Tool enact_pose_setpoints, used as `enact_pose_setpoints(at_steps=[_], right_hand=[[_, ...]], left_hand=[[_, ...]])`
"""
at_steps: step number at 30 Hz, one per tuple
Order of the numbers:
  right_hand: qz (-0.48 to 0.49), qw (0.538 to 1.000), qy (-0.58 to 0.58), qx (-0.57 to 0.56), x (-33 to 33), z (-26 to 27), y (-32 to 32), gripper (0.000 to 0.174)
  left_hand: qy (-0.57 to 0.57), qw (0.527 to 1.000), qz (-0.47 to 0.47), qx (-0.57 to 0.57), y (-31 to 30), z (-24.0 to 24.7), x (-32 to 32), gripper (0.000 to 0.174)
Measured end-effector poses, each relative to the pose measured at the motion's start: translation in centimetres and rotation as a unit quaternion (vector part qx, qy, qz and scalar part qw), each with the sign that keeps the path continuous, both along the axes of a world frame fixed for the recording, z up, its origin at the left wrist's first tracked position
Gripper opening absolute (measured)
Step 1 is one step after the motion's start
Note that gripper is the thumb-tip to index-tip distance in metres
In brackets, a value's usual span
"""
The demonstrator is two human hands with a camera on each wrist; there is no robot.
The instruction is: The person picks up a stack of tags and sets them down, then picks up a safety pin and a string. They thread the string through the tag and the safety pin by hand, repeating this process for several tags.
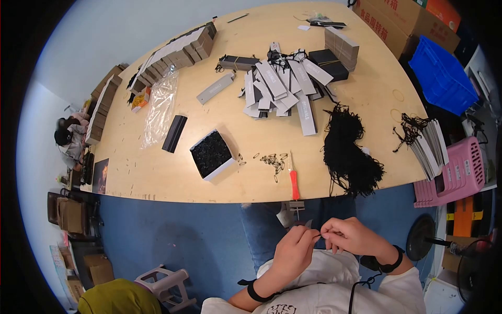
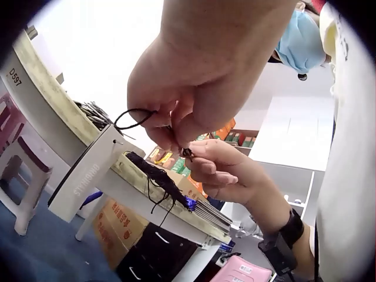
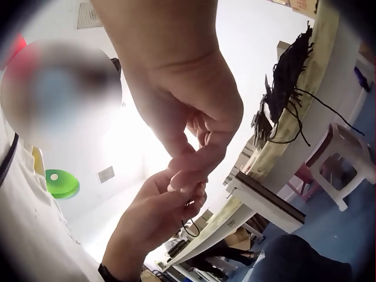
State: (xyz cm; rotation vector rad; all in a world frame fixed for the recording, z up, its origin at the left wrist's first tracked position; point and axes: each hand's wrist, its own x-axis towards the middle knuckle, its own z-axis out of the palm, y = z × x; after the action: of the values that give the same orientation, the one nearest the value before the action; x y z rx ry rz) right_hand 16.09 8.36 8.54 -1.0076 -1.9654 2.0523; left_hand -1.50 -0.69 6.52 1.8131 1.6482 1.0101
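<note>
Both hands meet over the lap, below the table's front edge. The left hand [image 1: 294,252] pinches a thin black cord [image 2: 134,110], which loops out of its fingers in the left wrist view. From that cord hangs a white tag [image 2: 88,170] with grey print, also visible in the right wrist view as a pale tag [image 3: 267,205]. Fingertips touching the left hand's, the right hand [image 1: 351,235] pinches a small dark piece of the cord [image 2: 187,153]; its exact shape is partly hidden by the fingers.
On the table [image 1: 251,183] are a box of small black pieces [image 1: 210,155], a red-handled tool [image 1: 294,183], scattered metal clips [image 1: 273,163], a pile of black cords [image 1: 348,152], heaped printed tags [image 1: 282,83] and stacked boxes [image 1: 178,52]. A pink basket [image 1: 455,175] stands at the right.
</note>
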Motion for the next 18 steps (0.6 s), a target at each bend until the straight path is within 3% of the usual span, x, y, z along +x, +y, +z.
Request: enact_pose_setpoints(at_steps=[5,7,8,10,17,18], right_hand=[[0.046,0.999,-0.014,0.012,0.0,0.4,0.4,0.013],[0.062,0.998,-0.019,0.012,0.1,0.9,0.5,0.013],[0.079,0.997,-0.023,0.012,0.1,1.1,0.6,0.014],[0.091,0.996,-0.018,-0.001,0.2,1.4,0.7,0.015],[0.103,0.994,-0.009,-0.027,0.1,2.2,0.6,0.017],[0.104,0.994,-0.009,-0.027,0.0,2.5,0.4,0.017]], left_hand=[[-0.045,0.998,-0.037,0.02,0.2,0.0,-0.5,0.013],[-0.171,0.978,-0.099,-0.072,0.1,-0.2,-1.2,0.009],[-0.172,0.977,-0.1,-0.073,0.1,-0.3,-1.4,0.009],[-0.266,0.945,-0.148,-0.122,0.2,-0.5,-1.8,0.004],[-0.348,0.905,-0.182,-0.165,-0.3,-1.4,-2.4,0.004],[-0.422,0.867,-0.177,-0.197,-0.5,-1.5,-2.3,0.006]])
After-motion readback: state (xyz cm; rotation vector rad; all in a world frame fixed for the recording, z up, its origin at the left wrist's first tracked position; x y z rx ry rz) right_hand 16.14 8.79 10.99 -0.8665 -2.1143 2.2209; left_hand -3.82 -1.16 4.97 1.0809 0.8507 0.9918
